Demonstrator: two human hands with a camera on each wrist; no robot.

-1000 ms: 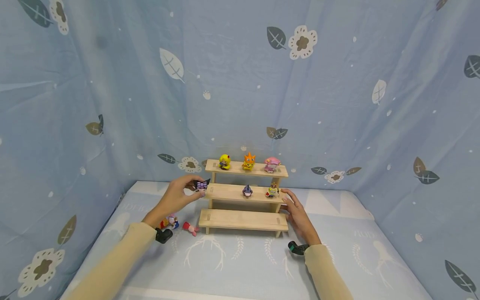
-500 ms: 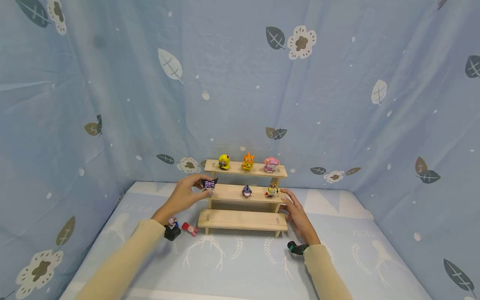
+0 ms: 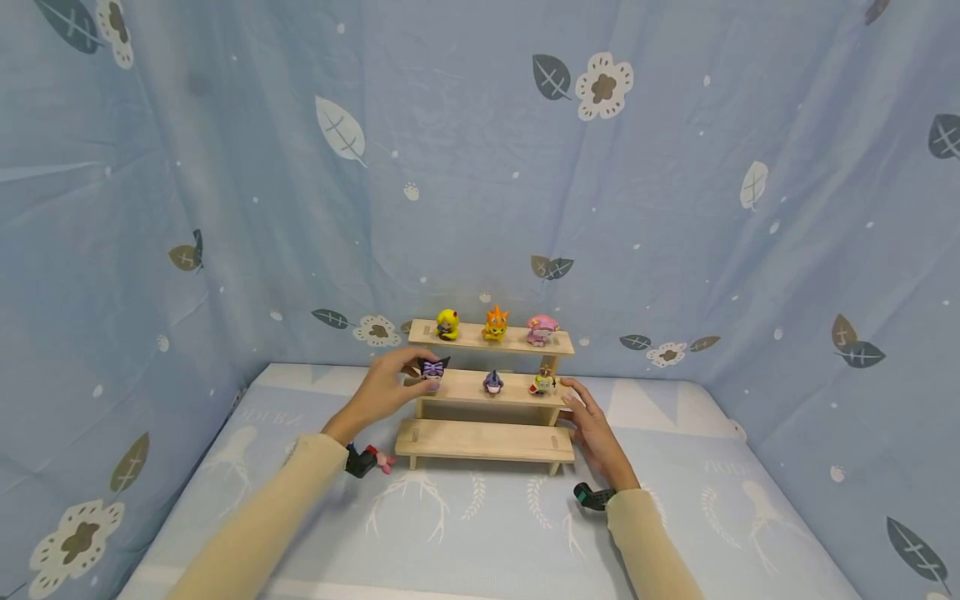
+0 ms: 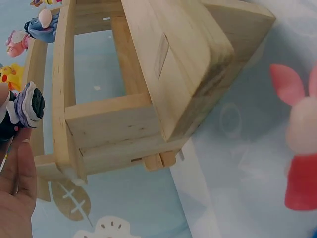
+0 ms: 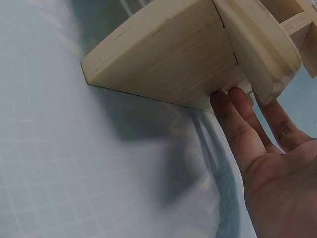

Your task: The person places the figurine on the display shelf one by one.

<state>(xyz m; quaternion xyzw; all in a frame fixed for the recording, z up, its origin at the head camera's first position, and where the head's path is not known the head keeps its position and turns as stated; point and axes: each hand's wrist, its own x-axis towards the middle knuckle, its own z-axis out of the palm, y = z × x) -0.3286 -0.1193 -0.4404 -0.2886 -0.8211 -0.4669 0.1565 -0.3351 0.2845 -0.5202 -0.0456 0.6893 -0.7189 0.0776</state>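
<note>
My left hand pinches a small figurine with black pointed ears and a purple bow, upright at the left end of the middle tier of a three-tier wooden display stand. In the left wrist view, that figurine shows its underside and sits between thumb and fingers. Extended fingers of my right hand rest against the stand's right side; the right wrist view has the fingertips at the wooden side panel. A blue-purple donkey figurine and a yellow figurine with a crown share the middle tier.
On the top tier stand a yellow-haired figurine, an orange spiky one and a pink one. A pink piglet figurine in red lies on the table left of the stand. Patterned blue curtains enclose the table.
My left hand has moved right with the black-eared figurine, from beside the stand to over the middle tier's left end. The left forearm now covers part of the figurines on the table. My right hand stays put.
</note>
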